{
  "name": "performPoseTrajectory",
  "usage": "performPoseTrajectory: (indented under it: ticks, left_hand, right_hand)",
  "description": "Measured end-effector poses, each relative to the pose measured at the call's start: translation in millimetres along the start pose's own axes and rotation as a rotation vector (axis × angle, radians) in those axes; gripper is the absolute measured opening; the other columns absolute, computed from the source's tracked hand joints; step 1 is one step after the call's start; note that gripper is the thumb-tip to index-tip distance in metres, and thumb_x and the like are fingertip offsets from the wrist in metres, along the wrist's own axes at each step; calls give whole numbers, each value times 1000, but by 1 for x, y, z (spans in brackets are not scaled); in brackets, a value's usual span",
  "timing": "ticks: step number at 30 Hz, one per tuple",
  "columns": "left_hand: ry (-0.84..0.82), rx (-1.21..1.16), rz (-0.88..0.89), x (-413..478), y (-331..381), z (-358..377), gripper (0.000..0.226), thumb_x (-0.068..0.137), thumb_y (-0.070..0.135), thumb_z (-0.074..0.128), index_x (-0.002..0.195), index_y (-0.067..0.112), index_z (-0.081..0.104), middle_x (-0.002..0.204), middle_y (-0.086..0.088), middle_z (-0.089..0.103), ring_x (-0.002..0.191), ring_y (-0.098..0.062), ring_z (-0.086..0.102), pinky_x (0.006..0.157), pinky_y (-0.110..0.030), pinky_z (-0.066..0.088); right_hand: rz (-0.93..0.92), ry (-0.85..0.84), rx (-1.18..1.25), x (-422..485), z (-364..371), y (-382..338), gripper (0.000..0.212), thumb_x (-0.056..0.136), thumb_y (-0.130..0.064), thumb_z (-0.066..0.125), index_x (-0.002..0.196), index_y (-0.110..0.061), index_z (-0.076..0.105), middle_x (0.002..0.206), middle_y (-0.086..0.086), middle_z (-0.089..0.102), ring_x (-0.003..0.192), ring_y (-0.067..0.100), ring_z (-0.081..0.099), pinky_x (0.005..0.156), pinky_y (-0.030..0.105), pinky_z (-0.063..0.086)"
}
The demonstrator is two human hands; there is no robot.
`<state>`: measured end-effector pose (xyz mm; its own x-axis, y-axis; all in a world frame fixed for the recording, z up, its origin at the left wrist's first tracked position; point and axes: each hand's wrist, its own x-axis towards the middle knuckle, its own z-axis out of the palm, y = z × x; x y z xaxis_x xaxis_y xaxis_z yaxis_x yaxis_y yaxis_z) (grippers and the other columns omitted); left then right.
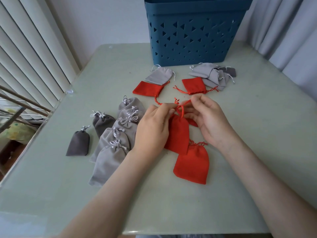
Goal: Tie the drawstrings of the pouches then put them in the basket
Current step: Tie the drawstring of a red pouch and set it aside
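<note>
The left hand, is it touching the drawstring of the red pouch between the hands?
Touching. The head view shows the left hand pinching the red drawstring just above the pouch.

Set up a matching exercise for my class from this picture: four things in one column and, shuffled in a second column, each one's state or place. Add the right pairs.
Column A
1. basket
2. red pouch between the hands
3. dark grey pouch, the leftmost one
4. light grey pouch by the basket's left corner

Column B
a. tied shut, lying on its own
b. drawstrings pinched by the left hand and right hand
c. standing at the far edge of the table
d. flat, cords loose, untied

Pairs: 1-c, 2-b, 3-a, 4-d
</note>
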<state>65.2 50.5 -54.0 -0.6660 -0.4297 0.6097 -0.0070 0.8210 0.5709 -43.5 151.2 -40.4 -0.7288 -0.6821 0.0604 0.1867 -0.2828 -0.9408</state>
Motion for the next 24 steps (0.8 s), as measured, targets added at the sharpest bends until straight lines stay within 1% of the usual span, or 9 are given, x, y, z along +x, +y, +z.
performPoseTrajectory:
  ticks: [4, 6, 8, 11, 14, 16, 19, 21, 24]
  left_hand:
    - [8, 12, -47, 0, 2, 0, 32, 97, 25, 38, 96, 6, 63, 74, 4, 51, 75, -11, 42, 65, -23, 32]
    - [3, 49, -85, 0, 1, 0, 27, 97, 23, 39, 89, 4, 58, 72, 5, 43, 72, -12, 38, 63, -24, 26]
    - [-4, 69, -99, -1, 0, 1, 25, 96, 23, 38, 81, 7, 51, 71, 2, 41, 71, -18, 39, 62, -26, 24]
    - [-19, 48, -150, 1, 0, -2, 23, 93, 23, 36, 73, 13, 41, 65, 7, 36, 66, -21, 38, 59, -33, 25]
    - [-21, 19, -159, 2, 0, -3, 26, 89, 22, 37, 68, 7, 40, 58, 8, 34, 60, -20, 37, 58, -35, 27]
    - [-19, -25, -200, 3, -1, -6, 31, 91, 22, 38, 67, 5, 44, 56, 7, 38, 55, -12, 39, 55, -30, 29]
    - [-51, -348, -378, 9, 1, -14, 36, 98, 22, 42, 63, 12, 48, 51, 10, 42, 46, -3, 37, 49, -16, 28]
    - [-88, -627, -502, 14, 3, -20, 35, 98, 25, 44, 65, 16, 53, 48, 12, 42, 44, -3, 32, 45, -17, 24]
    - [-205, -834, -545, 15, 8, -22, 32, 100, 19, 42, 74, 11, 58, 50, 8, 43, 44, -8, 29, 43, -20, 19]
  right_hand:
    - [-135, -37, 166, 1, -5, -6, 16, 99, -8, 36, 97, -14, 50, 85, 4, 71, 85, 18, 68, 77, 25, 53]
    - [-147, -82, 258, 0, -6, -10, 19, 99, -7, 34, 107, -15, 50, 78, 3, 68, 82, 19, 68, 77, 28, 54]
    - [-132, -103, 361, 0, -6, -11, 21, 97, -5, 34, 109, -14, 49, 67, 1, 59, 68, 16, 64, 72, 30, 54]
    - [-118, -70, 406, 4, -11, -14, 22, 97, -2, 31, 105, -12, 48, 57, -2, 49, 45, 8, 42, 55, 23, 46]
    - [-96, -47, 324, 6, -16, -13, 23, 98, 0, 31, 106, -12, 49, 55, -3, 46, 40, 4, 32, 47, 19, 36]
    - [-95, -61, 221, 5, -17, -10, 20, 98, -2, 36, 108, -12, 51, 57, -3, 47, 41, 4, 30, 48, 18, 34]
    - [-106, -115, 16, 2, -14, -6, 26, 88, -6, 50, 113, -13, 54, 66, -5, 47, 47, 2, 32, 48, 17, 30]
    - [-92, -171, -101, -1, -11, -5, 32, 84, -10, 55, 115, -16, 55, 69, -9, 47, 51, 1, 36, 48, 17, 27]
    - [-49, -237, -267, -7, -5, -2, 20, 87, -11, 60, 105, -18, 64, 74, -4, 50, 58, -1, 42, 49, 13, 29]
